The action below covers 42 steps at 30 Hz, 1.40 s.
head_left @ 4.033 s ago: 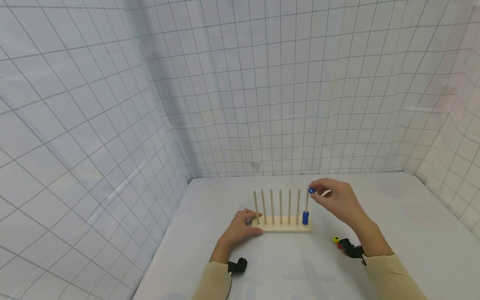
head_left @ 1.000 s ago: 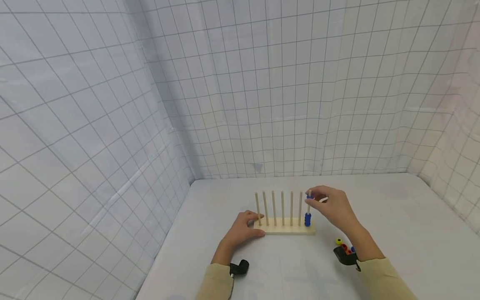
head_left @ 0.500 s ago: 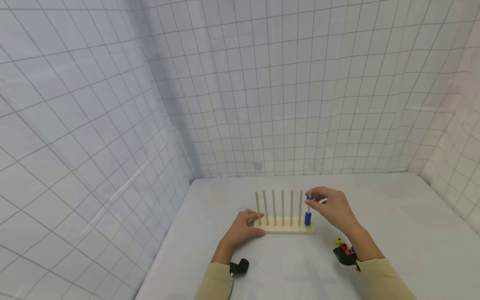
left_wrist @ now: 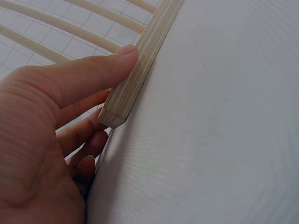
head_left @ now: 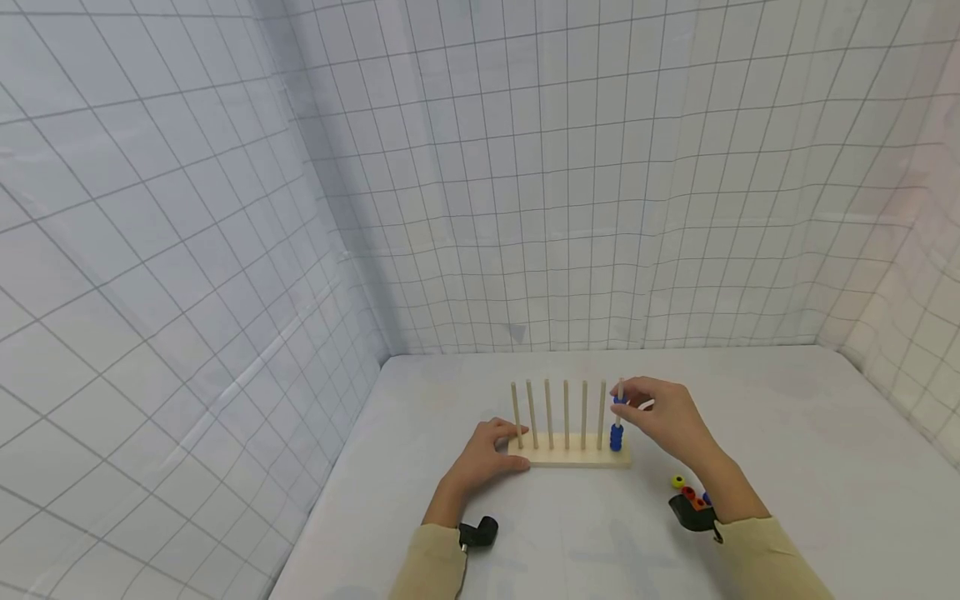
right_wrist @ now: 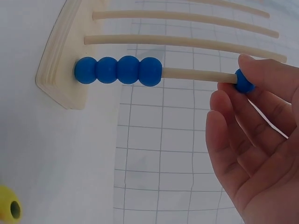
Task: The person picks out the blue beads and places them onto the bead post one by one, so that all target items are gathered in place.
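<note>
A wooden bead rack (head_left: 568, 457) with several upright pegs stands on the white table. My left hand (head_left: 480, 455) holds the rack's left end, thumb (left_wrist: 103, 74) on the front edge and fingers behind. My right hand (head_left: 667, 417) pinches a blue bead (right_wrist: 244, 82) between thumb and fingers. That bead is threaded on the rightmost peg (right_wrist: 198, 74), a little below the tip in the head view. Lower on the same peg, a stack of several blue beads (right_wrist: 116, 70) sits against the base. The other pegs carry no beads.
Loose beads lie near my right wrist: a yellow bead (head_left: 678, 482), a red bead (head_left: 688, 493), an orange one and a blue one, partly hidden by the black wrist camera (head_left: 692, 513). Gridded white sheets (head_left: 525, 208) hang behind the table and at both sides.
Four seconds ago the pinched blue bead was at the top of the rightmost peg; it now encircles the peg. Over the last second my right hand has slid it slightly down. My left hand stays put.
</note>
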{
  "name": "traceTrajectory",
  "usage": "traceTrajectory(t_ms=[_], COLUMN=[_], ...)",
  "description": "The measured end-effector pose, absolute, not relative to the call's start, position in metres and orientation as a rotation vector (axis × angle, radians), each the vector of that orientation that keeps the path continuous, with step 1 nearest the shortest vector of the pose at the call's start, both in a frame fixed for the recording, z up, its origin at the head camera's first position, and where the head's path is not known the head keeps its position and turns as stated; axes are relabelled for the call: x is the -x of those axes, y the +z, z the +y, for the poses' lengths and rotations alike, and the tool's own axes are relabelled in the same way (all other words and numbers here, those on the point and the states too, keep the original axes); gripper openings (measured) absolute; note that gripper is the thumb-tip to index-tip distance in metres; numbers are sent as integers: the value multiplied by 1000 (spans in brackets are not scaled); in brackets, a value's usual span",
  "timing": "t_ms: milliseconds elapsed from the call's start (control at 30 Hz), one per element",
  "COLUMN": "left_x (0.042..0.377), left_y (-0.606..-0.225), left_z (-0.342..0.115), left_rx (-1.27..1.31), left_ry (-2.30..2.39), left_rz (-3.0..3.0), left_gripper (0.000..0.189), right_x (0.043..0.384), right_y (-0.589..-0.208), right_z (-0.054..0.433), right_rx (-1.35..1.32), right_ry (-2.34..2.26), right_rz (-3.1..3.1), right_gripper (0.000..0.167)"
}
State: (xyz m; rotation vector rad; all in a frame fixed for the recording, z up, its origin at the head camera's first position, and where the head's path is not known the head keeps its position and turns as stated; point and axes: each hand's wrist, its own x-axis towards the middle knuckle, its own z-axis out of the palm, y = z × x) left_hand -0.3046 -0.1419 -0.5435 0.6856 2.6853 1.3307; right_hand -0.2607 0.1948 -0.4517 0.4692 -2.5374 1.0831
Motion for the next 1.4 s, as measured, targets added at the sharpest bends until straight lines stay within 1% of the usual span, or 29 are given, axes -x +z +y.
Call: traceTrajectory(t_ms=[1167, 1400], left_x=[304, 304], left_y=[-540, -541], left_z=[-141, -141], left_rx=[-694, -688], left_ry=[1301, 1327], left_rz=[2709, 2691], left_gripper=[56, 56], right_x=[265, 265], right_y=[-459, -463], right_z=[198, 199], right_rx=[-499, -485], right_ry=[1102, 1128], right_rz=[-2609, -2646], right_gripper=[18, 15])
